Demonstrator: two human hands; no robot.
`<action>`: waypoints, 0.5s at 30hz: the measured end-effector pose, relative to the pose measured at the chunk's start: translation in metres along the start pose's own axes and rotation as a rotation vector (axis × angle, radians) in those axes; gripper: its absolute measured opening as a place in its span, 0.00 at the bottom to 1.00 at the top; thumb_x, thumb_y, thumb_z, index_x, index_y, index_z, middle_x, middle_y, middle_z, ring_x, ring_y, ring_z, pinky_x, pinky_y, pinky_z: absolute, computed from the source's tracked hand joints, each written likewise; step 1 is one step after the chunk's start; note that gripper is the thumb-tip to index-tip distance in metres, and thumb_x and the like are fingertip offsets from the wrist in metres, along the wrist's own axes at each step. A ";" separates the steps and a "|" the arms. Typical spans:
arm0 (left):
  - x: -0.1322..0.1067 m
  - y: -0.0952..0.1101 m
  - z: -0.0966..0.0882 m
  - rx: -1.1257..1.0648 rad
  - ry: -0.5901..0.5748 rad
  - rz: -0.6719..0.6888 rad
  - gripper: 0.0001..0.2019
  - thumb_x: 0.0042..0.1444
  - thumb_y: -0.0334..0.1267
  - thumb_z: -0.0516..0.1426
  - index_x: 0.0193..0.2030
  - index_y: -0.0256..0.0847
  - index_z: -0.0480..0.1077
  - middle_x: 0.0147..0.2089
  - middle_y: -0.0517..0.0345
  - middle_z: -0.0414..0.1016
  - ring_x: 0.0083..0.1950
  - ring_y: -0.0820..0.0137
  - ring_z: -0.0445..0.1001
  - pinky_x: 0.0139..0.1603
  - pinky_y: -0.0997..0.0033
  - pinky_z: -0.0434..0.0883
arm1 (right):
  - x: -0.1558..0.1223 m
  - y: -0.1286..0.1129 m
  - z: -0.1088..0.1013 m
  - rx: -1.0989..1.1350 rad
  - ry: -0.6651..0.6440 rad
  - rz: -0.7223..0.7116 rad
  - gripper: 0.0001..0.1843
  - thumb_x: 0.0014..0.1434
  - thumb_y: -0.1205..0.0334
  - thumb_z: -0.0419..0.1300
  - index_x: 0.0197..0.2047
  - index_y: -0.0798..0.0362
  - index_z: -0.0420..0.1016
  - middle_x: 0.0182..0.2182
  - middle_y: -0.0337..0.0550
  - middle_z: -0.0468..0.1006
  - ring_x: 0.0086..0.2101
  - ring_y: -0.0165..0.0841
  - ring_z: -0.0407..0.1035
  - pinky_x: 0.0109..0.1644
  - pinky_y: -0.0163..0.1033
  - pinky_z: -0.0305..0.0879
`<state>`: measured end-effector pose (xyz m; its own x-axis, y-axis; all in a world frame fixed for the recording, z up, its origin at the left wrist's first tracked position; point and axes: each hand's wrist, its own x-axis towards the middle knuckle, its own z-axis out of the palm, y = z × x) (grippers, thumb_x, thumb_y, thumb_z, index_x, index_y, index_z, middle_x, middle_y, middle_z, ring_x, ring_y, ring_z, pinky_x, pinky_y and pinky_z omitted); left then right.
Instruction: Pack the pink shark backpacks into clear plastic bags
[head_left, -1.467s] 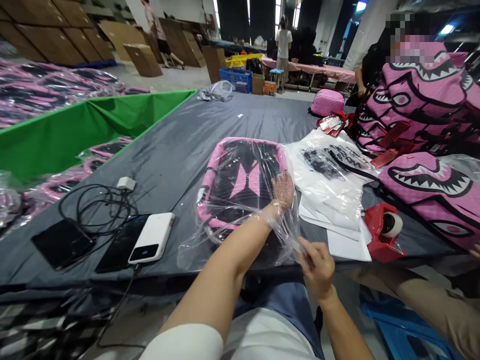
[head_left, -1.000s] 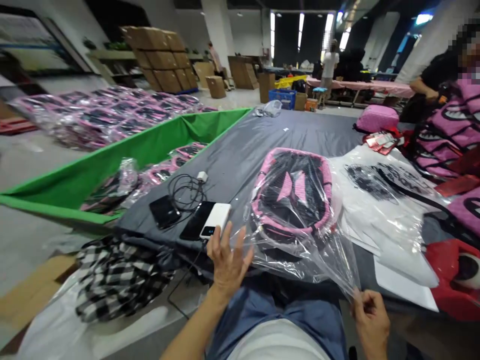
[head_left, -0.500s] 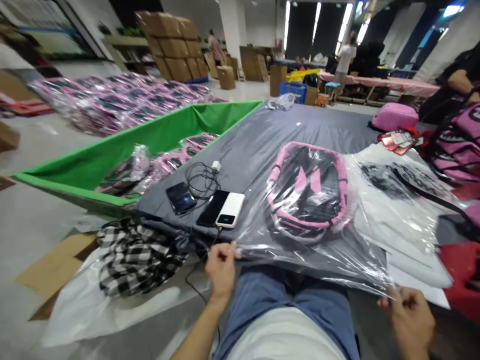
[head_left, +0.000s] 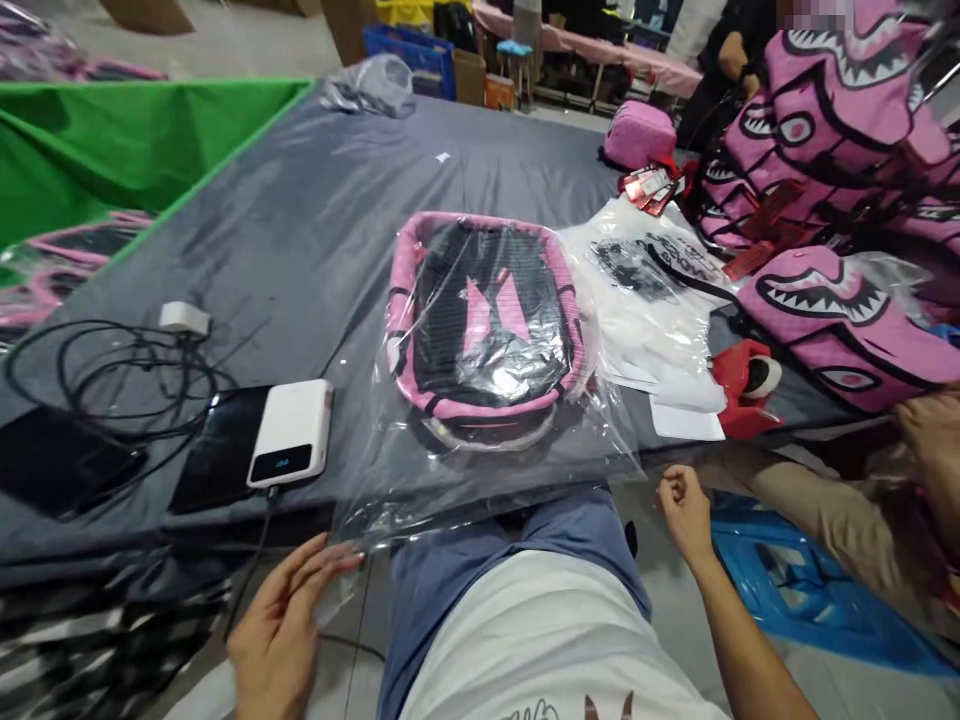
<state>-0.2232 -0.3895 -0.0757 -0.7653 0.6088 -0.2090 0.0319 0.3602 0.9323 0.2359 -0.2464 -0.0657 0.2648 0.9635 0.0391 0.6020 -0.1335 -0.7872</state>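
Note:
A pink and black backpack [head_left: 491,315] lies flat on the table inside a clear plastic bag [head_left: 480,490]. The bag's loose end hangs over the table's near edge, before my lap. My left hand [head_left: 281,620] is at the bag's left corner, plastic film pinched at its fingertips. Off to the right, beyond the bag's other corner, my right hand [head_left: 684,515] has its fingers curled, with nothing visible in them and no contact with the bag.
To the left lie a white power bank [head_left: 292,430], a black phone [head_left: 217,450] and a coiled cable [head_left: 112,370]. White printed bags [head_left: 645,300] and pink shark-face bags [head_left: 847,320] occupy the right. A co-worker's hand [head_left: 934,430] is at far right, above a blue stool [head_left: 810,580].
My right hand has let go of the bag's right corner, which has dropped toward the table edge. My left hand's fingers have straightened somewhat. The view has turned right and downward.

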 end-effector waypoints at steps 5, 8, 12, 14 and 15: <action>0.037 0.017 -0.003 -0.095 -0.062 -0.003 0.27 0.45 0.60 0.61 0.45 0.40 0.76 0.42 0.50 0.84 0.42 0.59 0.82 0.45 0.60 0.80 | 0.027 -0.030 0.002 -0.069 -0.029 -0.100 0.24 0.62 0.38 0.53 0.44 0.51 0.69 0.32 0.43 0.78 0.30 0.36 0.74 0.32 0.39 0.69; 0.055 0.036 0.018 0.025 -0.163 -0.023 0.31 0.45 0.67 0.59 0.41 0.38 0.76 0.37 0.49 0.84 0.36 0.60 0.81 0.38 0.62 0.79 | 0.043 -0.054 0.023 -0.376 -0.058 -0.232 0.25 0.64 0.36 0.52 0.40 0.51 0.73 0.34 0.45 0.78 0.33 0.37 0.73 0.32 0.38 0.60; 0.056 0.053 0.046 0.073 -0.280 0.061 0.32 0.50 0.71 0.52 0.34 0.39 0.73 0.28 0.52 0.80 0.26 0.63 0.77 0.25 0.67 0.73 | 0.047 -0.055 0.050 -0.635 0.024 -0.318 0.28 0.66 0.35 0.48 0.37 0.51 0.73 0.33 0.50 0.76 0.34 0.42 0.70 0.30 0.40 0.52; 0.051 0.054 0.055 0.111 -0.279 0.126 0.31 0.58 0.67 0.45 0.35 0.39 0.72 0.27 0.53 0.78 0.25 0.65 0.76 0.24 0.69 0.71 | 0.048 -0.045 0.057 -0.642 0.084 -0.366 0.29 0.68 0.37 0.44 0.34 0.51 0.72 0.32 0.51 0.75 0.34 0.43 0.69 0.31 0.41 0.52; 0.049 0.053 0.059 0.142 -0.259 0.156 0.30 0.61 0.64 0.43 0.34 0.39 0.71 0.26 0.55 0.77 0.25 0.67 0.75 0.24 0.70 0.70 | 0.049 -0.041 0.058 -0.631 0.097 -0.382 0.29 0.69 0.38 0.42 0.33 0.51 0.71 0.31 0.52 0.74 0.33 0.43 0.68 0.31 0.42 0.51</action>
<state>-0.2204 -0.2987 -0.0538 -0.5561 0.8171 -0.1517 0.2390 0.3321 0.9125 0.1802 -0.1802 -0.0671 -0.0018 0.9486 0.3165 0.9760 0.0705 -0.2060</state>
